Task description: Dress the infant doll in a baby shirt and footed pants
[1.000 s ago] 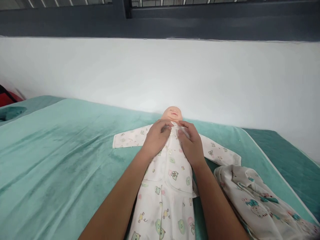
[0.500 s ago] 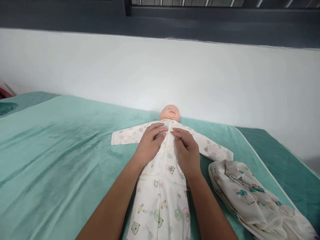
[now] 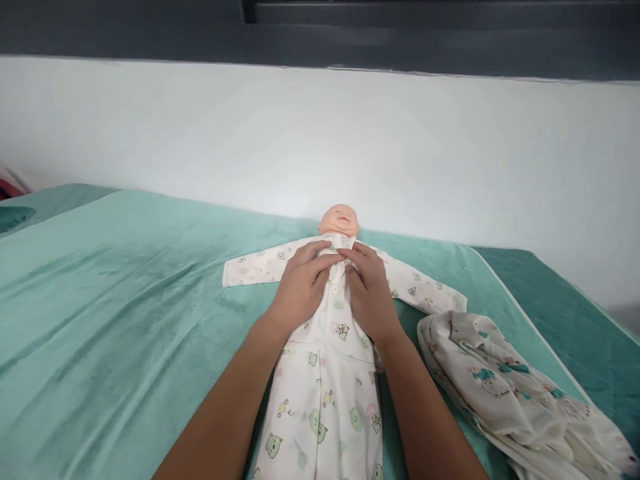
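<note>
A baby doll (image 3: 340, 219) lies on its back, its head towards the wall. It is dressed in a white baby shirt (image 3: 342, 331) with small animal prints, and its sleeves are spread to both sides. Matching baby pants (image 3: 333, 427) cover the lower body. At the upper chest my left hand (image 3: 303, 283) has its fingers closed on the shirt front. My right hand (image 3: 371, 290) grips the opposite edge of the same opening, and the fingertips of both nearly meet. A round button (image 3: 335, 289) shows just below them. Whatever sits between the fingertips is hidden.
Green plush bedding (image 3: 125, 320) lies under the doll. To the right rests a crumpled white printed cloth (image 3: 500, 380), close to one sleeve's cuff. Behind the doll's head rises a white wall (image 3: 320, 140) with a dark frame (image 3: 150, 30) above.
My right hand has shifted slightly up towards the collar, and the fingertips of both hands have come closer together. The view has tilted down a little.
</note>
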Demonstrator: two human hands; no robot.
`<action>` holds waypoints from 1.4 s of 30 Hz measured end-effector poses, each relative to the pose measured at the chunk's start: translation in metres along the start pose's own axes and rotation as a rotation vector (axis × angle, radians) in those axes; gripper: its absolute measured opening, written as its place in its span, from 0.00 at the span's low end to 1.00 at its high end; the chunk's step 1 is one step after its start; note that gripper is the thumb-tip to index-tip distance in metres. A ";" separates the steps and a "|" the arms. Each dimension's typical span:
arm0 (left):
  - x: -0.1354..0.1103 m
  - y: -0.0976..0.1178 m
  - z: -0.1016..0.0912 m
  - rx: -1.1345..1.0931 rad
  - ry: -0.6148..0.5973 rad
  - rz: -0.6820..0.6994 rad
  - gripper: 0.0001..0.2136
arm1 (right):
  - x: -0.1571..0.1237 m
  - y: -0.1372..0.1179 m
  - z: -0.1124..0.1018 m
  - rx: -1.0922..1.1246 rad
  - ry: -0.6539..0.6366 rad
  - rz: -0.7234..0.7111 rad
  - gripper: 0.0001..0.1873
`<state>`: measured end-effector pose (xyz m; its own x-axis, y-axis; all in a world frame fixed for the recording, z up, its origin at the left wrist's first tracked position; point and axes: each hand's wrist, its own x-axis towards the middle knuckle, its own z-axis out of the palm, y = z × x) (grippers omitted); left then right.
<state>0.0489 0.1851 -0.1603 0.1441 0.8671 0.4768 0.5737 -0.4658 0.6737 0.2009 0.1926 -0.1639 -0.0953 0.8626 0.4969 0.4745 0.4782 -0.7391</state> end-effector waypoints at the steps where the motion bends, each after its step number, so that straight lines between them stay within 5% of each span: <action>1: 0.000 0.000 0.000 0.004 -0.005 0.002 0.19 | 0.000 0.000 0.000 -0.008 0.008 0.007 0.16; 12: 0.000 0.006 -0.008 -0.308 0.095 -0.137 0.09 | 0.000 0.001 0.003 0.195 0.168 0.103 0.08; 19: -0.001 0.005 -0.036 -0.311 -0.292 -0.123 0.06 | -0.026 -0.017 -0.001 0.231 0.175 0.109 0.06; 23: -0.002 -0.001 -0.043 -0.327 -0.385 -0.105 0.07 | -0.037 -0.022 -0.004 0.173 0.143 0.092 0.08; 42: -0.001 -0.002 -0.039 -0.351 -0.329 -0.135 0.06 | -0.035 -0.022 -0.006 0.160 0.097 0.100 0.09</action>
<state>0.0160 0.1776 -0.1397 0.3668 0.9069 0.2074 0.3064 -0.3283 0.8935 0.1988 0.1511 -0.1627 0.0335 0.8909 0.4530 0.3317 0.4176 -0.8459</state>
